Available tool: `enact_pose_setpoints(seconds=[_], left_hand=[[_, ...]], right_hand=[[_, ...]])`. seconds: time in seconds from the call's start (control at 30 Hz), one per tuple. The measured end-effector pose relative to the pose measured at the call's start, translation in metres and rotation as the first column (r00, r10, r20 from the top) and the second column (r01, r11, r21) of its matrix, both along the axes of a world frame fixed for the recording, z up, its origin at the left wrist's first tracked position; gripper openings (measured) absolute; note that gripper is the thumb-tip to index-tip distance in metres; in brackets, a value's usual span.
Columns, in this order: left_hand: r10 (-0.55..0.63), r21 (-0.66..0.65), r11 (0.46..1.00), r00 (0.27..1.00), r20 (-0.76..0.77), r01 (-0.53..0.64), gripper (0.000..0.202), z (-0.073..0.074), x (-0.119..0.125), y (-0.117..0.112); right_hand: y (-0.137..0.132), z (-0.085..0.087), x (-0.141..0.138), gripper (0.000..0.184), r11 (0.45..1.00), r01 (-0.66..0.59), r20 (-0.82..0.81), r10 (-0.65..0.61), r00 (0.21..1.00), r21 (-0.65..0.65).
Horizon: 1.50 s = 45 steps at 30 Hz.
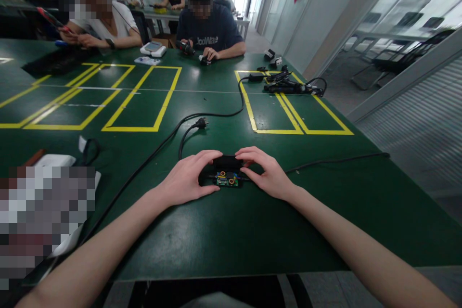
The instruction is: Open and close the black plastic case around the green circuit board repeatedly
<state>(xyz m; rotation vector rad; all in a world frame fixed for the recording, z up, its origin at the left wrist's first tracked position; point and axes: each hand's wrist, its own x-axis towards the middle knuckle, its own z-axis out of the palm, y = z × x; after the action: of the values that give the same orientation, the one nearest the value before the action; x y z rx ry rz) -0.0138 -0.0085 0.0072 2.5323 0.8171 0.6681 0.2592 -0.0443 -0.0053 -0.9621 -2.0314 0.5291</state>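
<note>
At the near middle of the bench (252, 240), a small black adapter (227, 162), circuit board (227, 180) bare on the near side, so casing seemingly not yet closed. Left hand (186, 180) half curled, holding its left end, right hand (269, 175) likewise on the right end, fingertips pressing the black casing. Just beyond, a loose black plug (200, 123) on its cable.

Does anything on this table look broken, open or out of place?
Yes. The black box held between the left hand and right hand is open on the near side, baring a green circuit board with copper coils. Behind it a plug lies loose on the table, plugged into nothing.
</note>
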Motion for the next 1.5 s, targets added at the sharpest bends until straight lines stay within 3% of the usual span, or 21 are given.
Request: enact_pose_setpoints(seconds=[0.1, 0.23, 0.3, 0.47, 0.53, 0.87, 1.0, 1.1, 1.5], left_hand=[[0.005, -0.013, 1.0, 1.0, -0.011, -0.005, 0.085, 0.0, 0.0, 0.0], [-0.003, -0.027, 1.0, 1.0, 0.018, 0.003, 0.08, 0.001, 0.001, 0.001], [-0.012, -0.016, 1.0, 0.999, 0.046, 0.013, 0.071, 0.003, 0.002, 0.0], [-0.047, 0.005, 0.999, 0.998, 0.047, 0.047, 0.026, 0.01, 0.005, -0.002], [-0.075, -0.009, 0.997, 0.997, 0.03, 0.076, 0.021, 0.011, 0.006, -0.002], [-0.078, 0.003, 0.997, 0.997, -0.014, 0.078, 0.018, 0.011, 0.007, -0.002], [-0.081, 0.019, 0.997, 0.997, 0.0, 0.081, 0.017, 0.009, 0.007, -0.002], [-0.073, 0.013, 0.997, 0.997, 0.003, 0.073, 0.021, 0.008, 0.007, -0.001], [-0.107, -0.062, 0.992, 0.992, 0.068, 0.111, 0.03, 0.002, 0.004, -0.001]], right_hand=[[0.0, 0.002, 0.001, 0.028, 0.999, -0.003, 0.034, 0.002, 0.999, 0.04], [-0.002, 0.007, 0.001, 0.027, 0.995, -0.036, 0.036, 0.032, 0.999, 0.09], [-0.005, 0.011, 0.0, 0.026, 0.994, -0.05, 0.012, 0.049, 0.999, 0.1], [-0.012, 0.017, -0.004, 0.022, 0.994, -0.092, -0.055, 0.095, 0.994, 0.05], [-0.013, 0.018, -0.005, 0.021, 0.994, -0.105, -0.081, 0.108, 0.991, 0.036], [-0.012, 0.018, -0.006, 0.019, 0.994, -0.091, -0.041, 0.094, 0.995, 0.059], [-0.009, 0.009, -0.003, 0.034, 0.996, -0.057, 0.115, 0.049, 0.992, 0.065], [-0.007, 0.004, 0.0, 0.028, 0.995, -0.08, 0.179, 0.067, 0.981, 0.064], [-0.006, 0.006, -0.001, 0.025, 0.984, -0.165, 0.13, 0.155, 0.979, 0.067]])
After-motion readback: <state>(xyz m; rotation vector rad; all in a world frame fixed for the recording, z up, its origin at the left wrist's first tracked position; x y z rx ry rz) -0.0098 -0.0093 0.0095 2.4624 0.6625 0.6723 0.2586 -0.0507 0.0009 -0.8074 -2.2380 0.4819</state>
